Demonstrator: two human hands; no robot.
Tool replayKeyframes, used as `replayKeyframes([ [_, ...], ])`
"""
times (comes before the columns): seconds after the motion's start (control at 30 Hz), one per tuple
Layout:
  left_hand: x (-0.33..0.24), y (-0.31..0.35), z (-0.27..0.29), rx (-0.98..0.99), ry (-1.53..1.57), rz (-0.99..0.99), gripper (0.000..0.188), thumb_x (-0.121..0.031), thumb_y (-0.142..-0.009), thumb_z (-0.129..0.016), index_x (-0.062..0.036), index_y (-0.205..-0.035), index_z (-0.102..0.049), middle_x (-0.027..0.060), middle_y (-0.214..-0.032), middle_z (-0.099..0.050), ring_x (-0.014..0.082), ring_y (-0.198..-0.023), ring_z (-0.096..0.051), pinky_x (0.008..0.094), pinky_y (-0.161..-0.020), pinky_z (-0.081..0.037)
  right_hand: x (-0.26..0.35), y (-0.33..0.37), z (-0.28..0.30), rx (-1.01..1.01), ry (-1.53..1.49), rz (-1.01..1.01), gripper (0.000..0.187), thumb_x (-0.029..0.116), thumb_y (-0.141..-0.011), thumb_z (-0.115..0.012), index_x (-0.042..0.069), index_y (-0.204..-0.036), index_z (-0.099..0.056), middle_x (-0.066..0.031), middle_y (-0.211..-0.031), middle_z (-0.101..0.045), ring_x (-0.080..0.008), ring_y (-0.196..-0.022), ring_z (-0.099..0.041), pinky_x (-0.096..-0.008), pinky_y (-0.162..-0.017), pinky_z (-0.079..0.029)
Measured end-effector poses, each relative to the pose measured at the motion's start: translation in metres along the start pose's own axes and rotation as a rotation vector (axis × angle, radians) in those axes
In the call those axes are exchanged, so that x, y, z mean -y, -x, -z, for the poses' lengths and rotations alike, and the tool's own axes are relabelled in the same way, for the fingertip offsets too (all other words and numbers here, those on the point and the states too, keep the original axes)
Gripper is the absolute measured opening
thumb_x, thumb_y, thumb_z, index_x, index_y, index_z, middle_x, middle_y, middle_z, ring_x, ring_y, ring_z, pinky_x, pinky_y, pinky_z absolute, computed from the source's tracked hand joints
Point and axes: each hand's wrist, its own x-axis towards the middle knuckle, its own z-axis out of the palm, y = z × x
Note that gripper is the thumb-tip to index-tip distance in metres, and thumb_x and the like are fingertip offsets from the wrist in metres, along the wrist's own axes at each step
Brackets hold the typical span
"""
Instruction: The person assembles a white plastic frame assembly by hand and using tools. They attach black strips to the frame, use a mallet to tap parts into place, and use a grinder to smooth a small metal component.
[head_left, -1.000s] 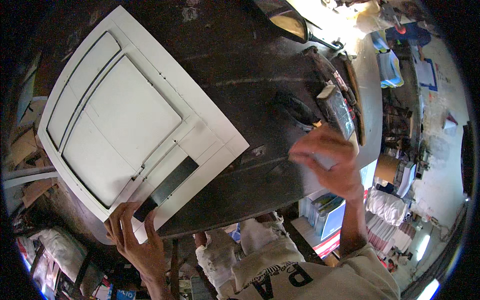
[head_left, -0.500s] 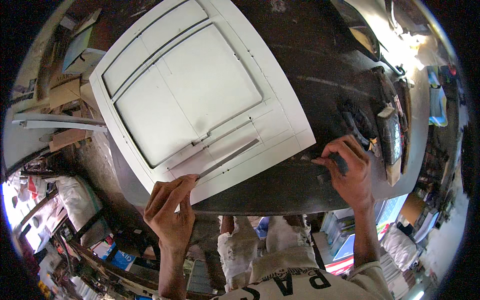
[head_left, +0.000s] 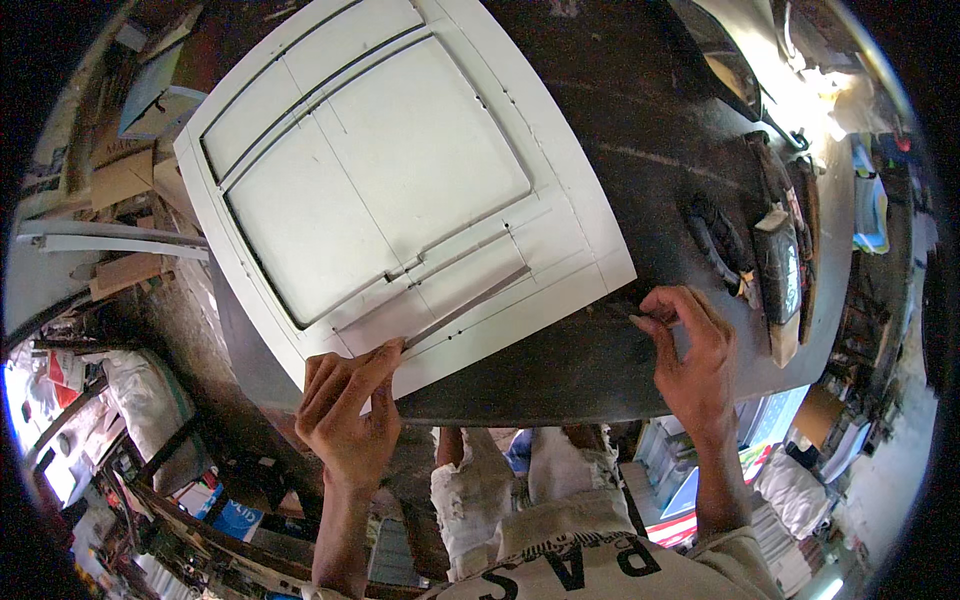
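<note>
A large white board [head_left: 370,190] lies tilted on a dark table. It bears pencil lines and narrow dark-edged lines tracing two rounded panels. My left hand [head_left: 350,405] is closed at the board's near edge. Its thumb and fingertips pinch the near end of a thin grey strip [head_left: 470,303], which slants up to the right over the board. A greyish shadow falls beside the strip. My right hand [head_left: 695,350] hovers by the board's near right corner, over the table. Its thumb and index finger are slightly apart, the other fingers curled, with nothing visible between them.
On the right of the dark table [head_left: 640,120] lie a worn wood-ended block [head_left: 780,280] and a dark curved brush-like object [head_left: 715,235]. Cardboard boxes [head_left: 125,180] and a pale strip [head_left: 115,243] are at the left. A white sack [head_left: 150,410] sits lower left.
The board's near right corner has shifted slightly up and right in the picture. My left hand keeps its pinch on the strip. My right hand has moved a little lower.
</note>
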Motion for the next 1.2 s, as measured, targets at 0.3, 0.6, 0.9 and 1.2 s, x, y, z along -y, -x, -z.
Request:
replayKeyframes([
  [0.3,0.007,-0.002,0.005,0.043,0.012,-0.013,0.035,0.015,-0.070,-0.069,-0.0073,-0.097,-0.076,0.0055,-0.085,-0.074,0.0152,-0.067,-0.063,0.0294,-0.066,-0.045,0.008,0.004,0.003,-0.082,-0.073,-0.011,0.024,-0.005,-0.078,-0.069,0.005,-0.100,-0.070,-0.0113,-0.092,-0.069,-0.0282,-0.084,-0.067,-0.0368,-0.072,-0.053],
  [0.6,0.007,-0.002,0.005,0.040,0.019,-0.020,0.040,0.015,-0.066,-0.069,-0.0076,-0.098,-0.076,0.0057,-0.082,-0.073,0.0157,-0.066,-0.061,0.0303,-0.066,-0.045,0.026,0.008,-0.001,-0.076,-0.192,-0.020,0.015,0.001,-0.080,-0.073,0.004,-0.095,-0.073,-0.0124,-0.091,-0.073,-0.0268,-0.082,-0.070,-0.0343,-0.072,-0.055],
  [0.9,0.007,-0.007,0.008,0.066,0.049,-0.014,0.040,0.015,-0.066,-0.069,-0.0070,-0.099,-0.075,0.0060,-0.082,-0.072,0.0174,-0.067,-0.062,0.0300,-0.068,-0.046,0.083,0.005,-0.048,0.148,-0.588,-0.202,0.020,0.004,-0.088,-0.070,-0.006,-0.105,-0.070,-0.0178,-0.094,-0.072,-0.0172,-0.080,-0.071,-0.0275,-0.070,-0.056],
  [1.2,0.008,-0.009,0.010,0.094,0.089,0.007,0.041,0.014,-0.064,-0.068,-0.0054,-0.099,-0.074,0.0063,-0.083,-0.072,0.0179,-0.070,-0.065,0.0315,-0.069,-0.048,0.098,-0.006,-0.071,0.319,-0.771,-0.336,0.020,0.004,-0.091,-0.067,-0.010,-0.104,-0.068,-0.0168,-0.090,-0.072,-0.0171,-0.076,-0.071,-0.0261,-0.066,-0.060],
])
